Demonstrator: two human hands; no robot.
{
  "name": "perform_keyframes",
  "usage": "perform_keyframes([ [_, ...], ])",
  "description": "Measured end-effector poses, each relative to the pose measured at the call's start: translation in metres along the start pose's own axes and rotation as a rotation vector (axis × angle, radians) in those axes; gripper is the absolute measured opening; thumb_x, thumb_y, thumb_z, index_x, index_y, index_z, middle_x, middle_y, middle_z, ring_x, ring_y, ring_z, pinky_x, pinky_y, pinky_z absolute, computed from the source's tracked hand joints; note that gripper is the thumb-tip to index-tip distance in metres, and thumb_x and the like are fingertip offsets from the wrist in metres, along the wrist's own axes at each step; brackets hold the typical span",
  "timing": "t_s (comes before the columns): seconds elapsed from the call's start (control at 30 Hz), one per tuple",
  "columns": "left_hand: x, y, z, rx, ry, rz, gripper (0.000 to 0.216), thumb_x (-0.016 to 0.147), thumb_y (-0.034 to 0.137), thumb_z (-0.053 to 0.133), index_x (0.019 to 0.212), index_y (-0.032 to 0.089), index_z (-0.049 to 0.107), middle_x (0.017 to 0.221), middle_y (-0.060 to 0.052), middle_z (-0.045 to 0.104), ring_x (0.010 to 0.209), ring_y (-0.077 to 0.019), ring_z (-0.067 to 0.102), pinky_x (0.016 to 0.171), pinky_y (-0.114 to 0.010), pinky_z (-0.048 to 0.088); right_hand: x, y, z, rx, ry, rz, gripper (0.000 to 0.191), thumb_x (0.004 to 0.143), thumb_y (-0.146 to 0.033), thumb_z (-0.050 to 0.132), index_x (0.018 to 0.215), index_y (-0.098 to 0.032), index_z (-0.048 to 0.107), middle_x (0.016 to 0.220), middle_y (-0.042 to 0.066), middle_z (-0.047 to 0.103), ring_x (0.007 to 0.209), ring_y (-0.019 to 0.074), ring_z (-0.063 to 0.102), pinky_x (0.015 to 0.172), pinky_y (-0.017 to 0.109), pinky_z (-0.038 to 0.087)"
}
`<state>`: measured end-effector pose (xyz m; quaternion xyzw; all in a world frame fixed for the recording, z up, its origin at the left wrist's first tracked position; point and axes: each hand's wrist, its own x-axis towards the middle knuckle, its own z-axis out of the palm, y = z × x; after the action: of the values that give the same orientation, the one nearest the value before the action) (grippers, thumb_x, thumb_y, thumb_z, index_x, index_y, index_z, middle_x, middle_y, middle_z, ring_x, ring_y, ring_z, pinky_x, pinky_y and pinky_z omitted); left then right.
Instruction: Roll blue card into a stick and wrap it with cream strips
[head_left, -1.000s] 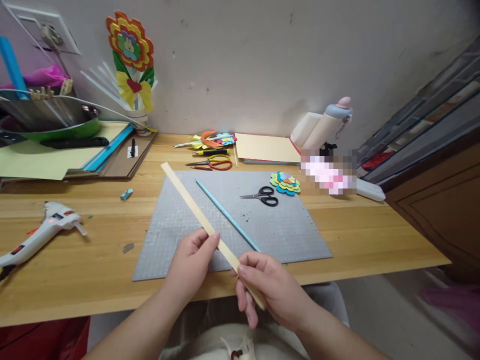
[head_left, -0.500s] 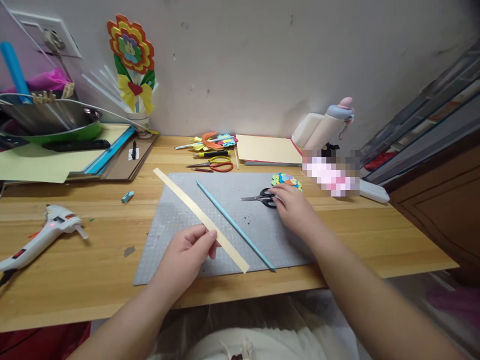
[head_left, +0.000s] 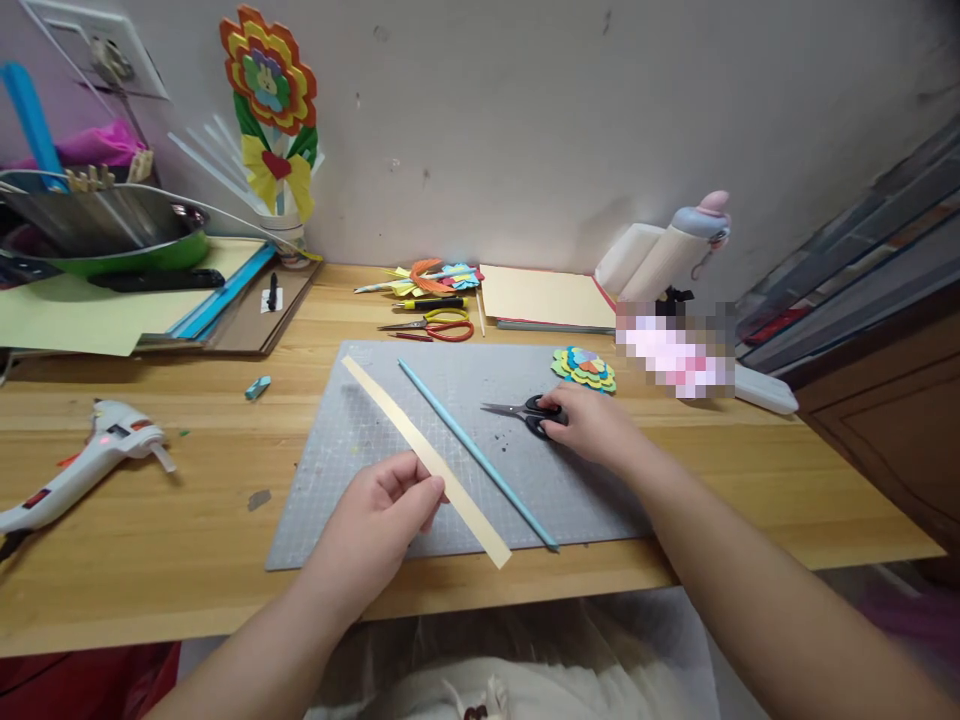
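Observation:
My left hand (head_left: 401,505) pinches a pale yellow paper strip (head_left: 386,405) near its middle, held above the grey cutting mat (head_left: 315,500). My right hand (head_left: 592,425) has its fingers closed at the black handles of a pair of scissors (head_left: 517,408), whose blades point left. Between the hands a thin light-blue stick (head_left: 480,455), perhaps rolled paper, lies slantwise on the mat. Just beyond my right hand rests a layered paper flower (head_left: 583,368) in yellow, blue and green.
A white glue gun (head_left: 112,450) lies at the left. Scissors with red and yellow handles (head_left: 431,324) and a yellow-black cutter (head_left: 431,303) lie behind the mat. A paper flower in a cup (head_left: 281,235) stands back left; a bottle (head_left: 664,255) leans on the wall.
My right hand has moved slightly down and closed on the scissors' handles. The paper strip in my left hand has shifted a little right. The view has also shifted slightly.

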<state>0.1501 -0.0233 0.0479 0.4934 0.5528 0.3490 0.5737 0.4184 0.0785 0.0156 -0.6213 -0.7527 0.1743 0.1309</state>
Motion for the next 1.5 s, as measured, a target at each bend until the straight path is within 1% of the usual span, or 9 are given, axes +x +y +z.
perform_keyframes([
  [0.07,-0.001,0.001,-0.001,-0.04,0.015,-0.018,0.028,0.074,0.036,0.053,0.054,0.018,0.046,0.051,0.003,0.042,0.048,-0.0088,0.032,0.044,-0.021,0.021,-0.015,-0.013,0.003,0.107,-0.035,0.016,0.023,0.079,-0.028,0.059,0.099,-0.018,0.064,0.087,0.006,0.068,0.061,0.0147,0.059,0.056,0.026,0.045],
  [0.13,-0.002,0.002,-0.001,-0.054,0.041,-0.017,0.028,0.071,0.035,0.053,0.051,0.018,0.045,0.048,0.003,0.042,0.046,-0.0088,0.032,0.043,-0.021,0.02,-0.036,-0.029,0.006,0.337,-0.119,0.047,0.027,0.085,-0.036,0.053,0.104,-0.018,0.058,0.077,0.003,0.066,0.044,0.0092,0.052,0.043,0.021,0.041],
  [0.23,-0.004,0.005,-0.002,-0.037,0.085,-0.009,0.027,0.068,0.036,0.054,0.049,0.019,0.046,0.045,0.003,0.042,0.044,-0.0089,0.032,0.043,-0.022,0.022,-0.071,-0.055,0.013,1.197,-0.405,0.143,0.033,0.077,-0.048,0.064,0.088,-0.018,0.053,0.082,0.001,0.062,0.032,0.0013,0.034,0.031,0.017,0.026],
  [0.3,-0.006,0.007,-0.002,-0.014,0.115,0.005,0.027,0.067,0.038,0.054,0.048,0.02,0.046,0.045,0.003,0.042,0.044,-0.0094,0.034,0.043,-0.022,0.025,-0.093,-0.07,0.019,1.462,-0.496,0.177,0.043,0.071,-0.055,0.069,0.083,-0.018,0.052,0.072,-0.003,0.056,0.033,-0.0005,0.027,0.031,0.017,0.019],
  [0.43,-0.011,0.011,0.001,0.042,0.165,0.058,0.03,0.067,0.037,0.054,0.045,0.02,0.045,0.044,0.003,0.04,0.045,-0.0106,0.035,0.045,-0.023,0.029,-0.119,-0.089,0.028,1.394,-0.446,0.131,0.057,0.07,-0.068,0.063,0.088,-0.015,0.053,0.067,-0.001,0.057,0.039,0.0013,0.031,0.038,0.019,0.018],
  [0.63,-0.021,0.012,0.007,0.066,0.105,0.077,0.028,0.068,0.035,0.053,0.045,0.021,0.045,0.043,0.003,0.037,0.044,-0.011,0.033,0.043,-0.024,0.029,-0.131,-0.11,0.024,1.354,-0.583,0.169,0.059,0.064,-0.073,0.064,0.08,-0.017,0.05,0.06,-0.005,0.046,0.047,0.0045,0.029,0.046,0.021,0.023],
  [0.77,-0.024,0.009,0.008,0.08,0.08,0.086,0.026,0.07,0.034,0.051,0.047,0.021,0.046,0.044,0.004,0.036,0.044,-0.0107,0.03,0.043,-0.024,0.027,-0.132,-0.119,0.02,1.302,-0.616,0.167,0.064,0.062,-0.077,0.061,0.082,-0.017,0.049,0.067,0.0,0.052,0.056,0.0086,0.038,0.053,0.022,0.031],
  [0.93,-0.027,0.011,0.005,0.101,0.063,0.048,0.028,0.071,0.033,0.05,0.047,0.02,0.041,0.045,0.004,0.035,0.045,-0.0101,0.029,0.044,-0.023,0.026,-0.133,-0.124,0.017,1.247,-0.633,0.148,0.065,0.062,-0.08,0.057,0.08,-0.018,0.047,0.071,0.001,0.05,0.066,0.013,0.043,0.059,0.026,0.034],
  [1.5,-0.027,0.009,0.001,0.082,0.041,0.022,0.027,0.073,0.032,0.047,0.049,0.02,0.042,0.046,0.005,0.036,0.046,-0.0096,0.031,0.046,-0.023,0.027,-0.135,-0.126,0.026,1.3,-0.679,0.231,0.067,0.058,-0.078,0.063,0.08,-0.017,0.047,0.068,0.0,0.053,0.064,0.0117,0.048,0.061,0.027,0.038],
])
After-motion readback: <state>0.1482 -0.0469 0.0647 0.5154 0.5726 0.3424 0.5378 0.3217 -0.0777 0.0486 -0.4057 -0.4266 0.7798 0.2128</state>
